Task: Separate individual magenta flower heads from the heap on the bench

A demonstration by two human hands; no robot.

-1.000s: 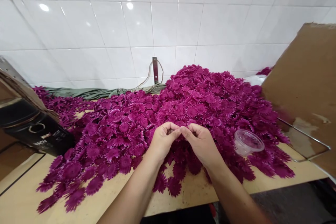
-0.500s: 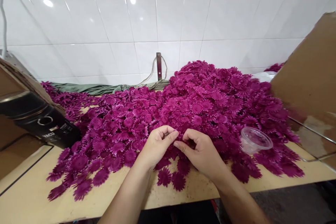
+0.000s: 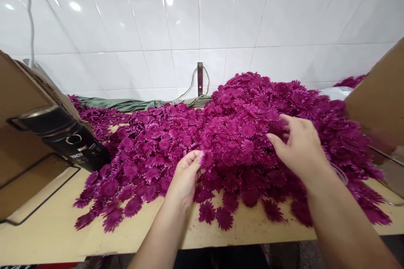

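Holding a single magenta flower in the left hand, pinched at the edge between thumb and forefinger, with the fingers drawn narrow around it, just in front of a large heap of similar blooms. Reaching with the right hand over the higher, right-hand part of the heap, thumb parted from the fingers in a wide gap. Cannot tell from this view about contact between the right fingertips and the blooms behind them. Piled broadly over the desk, thinning to a few loose blooms near the front edge. Note at the left a black bottle, tilted, with pale lettering on the side, in front of a brown cardboard box. Note at the right a clear plastic cup, mostly hidden behind the right forearm, and farther out a cardboard panel. See along the back a crumpled green cloth and, upright against the white tiled wall, a dark metal bracket with a thin cord beside it.
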